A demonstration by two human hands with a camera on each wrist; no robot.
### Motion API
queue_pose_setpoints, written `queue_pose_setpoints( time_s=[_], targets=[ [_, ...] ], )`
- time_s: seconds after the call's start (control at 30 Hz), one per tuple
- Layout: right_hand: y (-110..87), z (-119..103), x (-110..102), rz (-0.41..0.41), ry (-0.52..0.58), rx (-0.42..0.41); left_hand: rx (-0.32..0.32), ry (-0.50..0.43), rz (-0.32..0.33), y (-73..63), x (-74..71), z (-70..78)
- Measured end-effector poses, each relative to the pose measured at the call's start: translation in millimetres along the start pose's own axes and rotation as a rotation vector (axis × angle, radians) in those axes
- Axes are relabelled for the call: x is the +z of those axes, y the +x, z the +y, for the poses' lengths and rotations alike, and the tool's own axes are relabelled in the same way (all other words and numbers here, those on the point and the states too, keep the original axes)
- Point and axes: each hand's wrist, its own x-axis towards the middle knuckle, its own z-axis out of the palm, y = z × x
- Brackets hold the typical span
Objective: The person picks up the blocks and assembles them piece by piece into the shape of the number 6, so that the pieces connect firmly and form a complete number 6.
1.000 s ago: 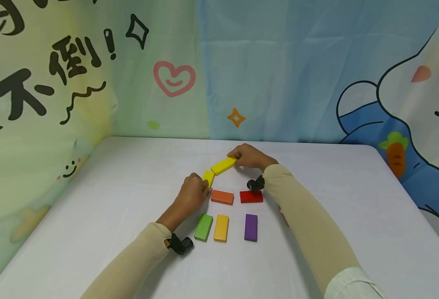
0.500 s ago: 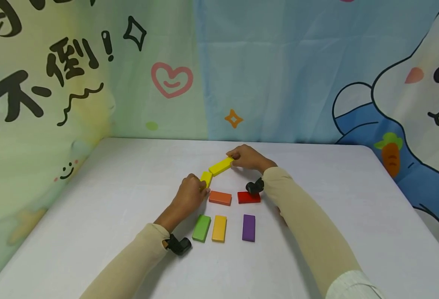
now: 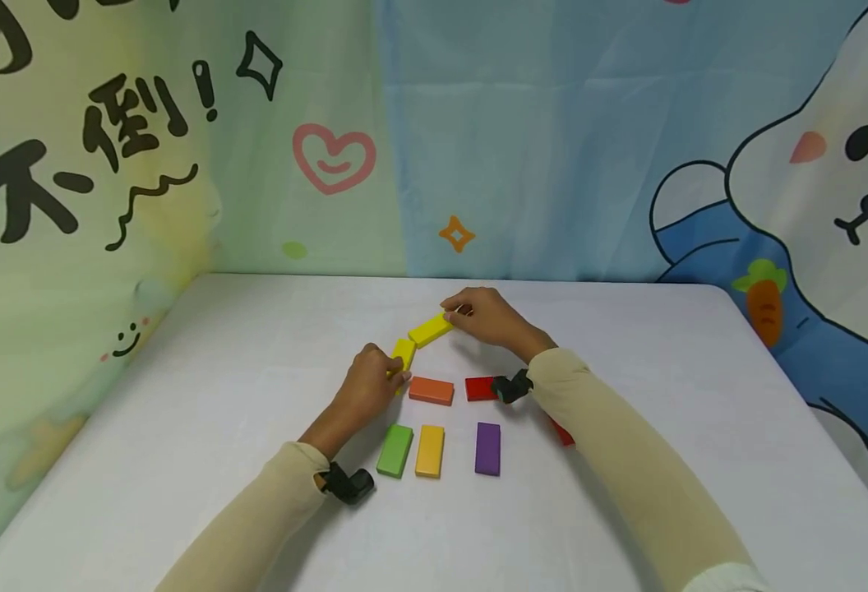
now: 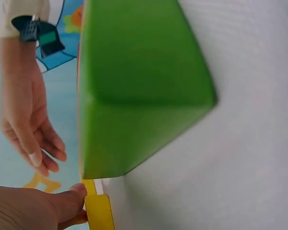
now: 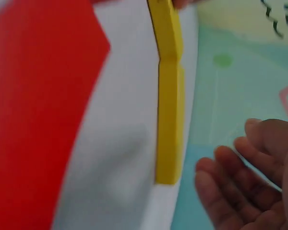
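Your left hand (image 3: 366, 385) pinches the near yellow block (image 3: 404, 351), probably to steady it where its end meets the far yellow block (image 3: 430, 331). Your right hand (image 3: 491, 317) hangs beside the latter, fingers loosely bent, holding nothing. Both blocks lie towards the far edge of the table (image 3: 279, 345): bright, smooth, oblong, set at an angle.

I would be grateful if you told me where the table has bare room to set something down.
Bare patches on the white table: left of the left sleeve, right of the right sleeve, and between the sleeves on the near side of the purple block. It is crowded around the left hand, yellow blocks and orange block.
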Motion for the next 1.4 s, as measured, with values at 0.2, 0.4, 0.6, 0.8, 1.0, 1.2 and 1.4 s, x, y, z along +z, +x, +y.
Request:
queue_pose_setpoints(
  time_s=[0.2,0.4,0.6,0.8,1.0,1.2,1.4],
  targets=[
    [-17.4,-19,9,-0.127,-0.078,-0.015,-0.026,-0.019,-0.024,1.1,-2.2,-0.2],
    [-34.2,-34,22,-0.246,-0.110,-0.017,0.004,-0.008,-0.018,0.3,-2.9,-2.3],
    [-44.7,-40,32,-0.340,-0.113,0.018,0.009,-0.007,0.004,-0.2,-1.0,-1.5],
    [-49.4,-41,38,-0.330,-0.193,-0.027,0.007,-0.002,0.048,-1.6,1.5,-0.9],
    [-50.5,-42,41,-0.330,-0.239,-0.028,0.021,-0.036,0.060,-3.5,1.6,-2.8],
    [-50.8,-42,42,-0.334,-0.256,-0.039,0.019,-0.114,0.080,-3.1,0.3,-6.9],
    [-51.3,-42,42,-0.334,-0.256,-0.034,0.032,-0.128,0.101,-1.0,0.1,-5.6]
  ],
)
